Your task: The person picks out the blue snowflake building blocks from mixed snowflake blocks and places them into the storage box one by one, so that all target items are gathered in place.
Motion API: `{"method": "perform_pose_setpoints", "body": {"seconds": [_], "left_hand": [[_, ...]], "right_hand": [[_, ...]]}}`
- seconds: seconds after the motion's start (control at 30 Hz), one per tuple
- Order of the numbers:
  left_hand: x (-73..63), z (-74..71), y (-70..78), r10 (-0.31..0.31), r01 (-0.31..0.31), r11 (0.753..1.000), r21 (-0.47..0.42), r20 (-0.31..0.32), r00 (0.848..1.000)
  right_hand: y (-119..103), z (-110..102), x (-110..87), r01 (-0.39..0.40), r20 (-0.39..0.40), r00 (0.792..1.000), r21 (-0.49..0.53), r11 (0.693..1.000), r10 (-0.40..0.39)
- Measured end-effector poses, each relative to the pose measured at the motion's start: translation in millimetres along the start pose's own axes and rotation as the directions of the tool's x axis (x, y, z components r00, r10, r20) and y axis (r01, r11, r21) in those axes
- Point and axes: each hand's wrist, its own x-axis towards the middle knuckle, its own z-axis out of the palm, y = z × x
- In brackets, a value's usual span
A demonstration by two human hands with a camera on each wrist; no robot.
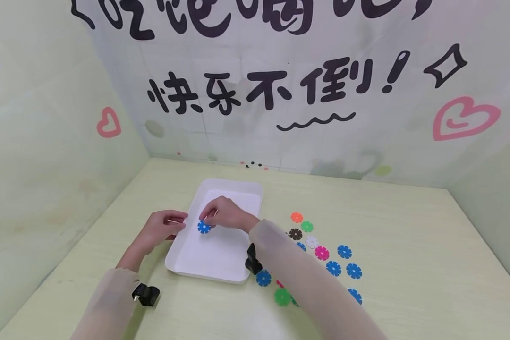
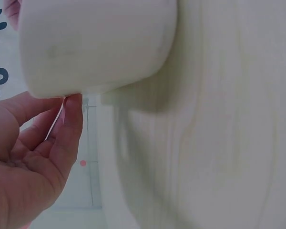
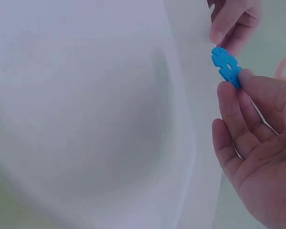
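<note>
A blue notched disc (image 1: 204,227) with a small centre hole hangs above the white tray (image 1: 212,273), pinched between thumb and fingertips of my right hand (image 1: 227,213). Seen from the right wrist, the same disc (image 3: 227,67) is tilted and sticks out past the fingertips. My left hand (image 1: 159,230) is at the tray's left rim, its loosely bent fingers against the edge. In the left wrist view, the tray (image 2: 100,47) hides the tips of the left hand (image 2: 35,157). No disc lies on the visible tray floor.
Right of the tray, several notched discs lie scattered, among them blue (image 1: 344,251), pink (image 1: 321,253), green (image 1: 282,297), orange (image 1: 296,217) and white. My right sleeve (image 1: 301,278) covers part of them. A printed wall (image 1: 255,141) stands behind the table (image 1: 408,245).
</note>
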Motion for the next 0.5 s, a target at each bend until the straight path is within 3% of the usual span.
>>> {"method": "perform_pose_setpoints", "body": {"seconds": [0.23,0.5], "left_hand": [[2.7,-0.7,-0.4,0.025,-0.025,1.0,-0.005,0.006,1.0],[1.0,-2.5,-2.3,0.041,-0.04,0.999,-0.027,0.025,0.999]], "right_hand": [[3,22,11.7,-0.057,0.01,0.998,0.073,0.996,0.056],[5,37,18.3,-0.152,0.01,0.988,0.089,0.984,0.151]]}}
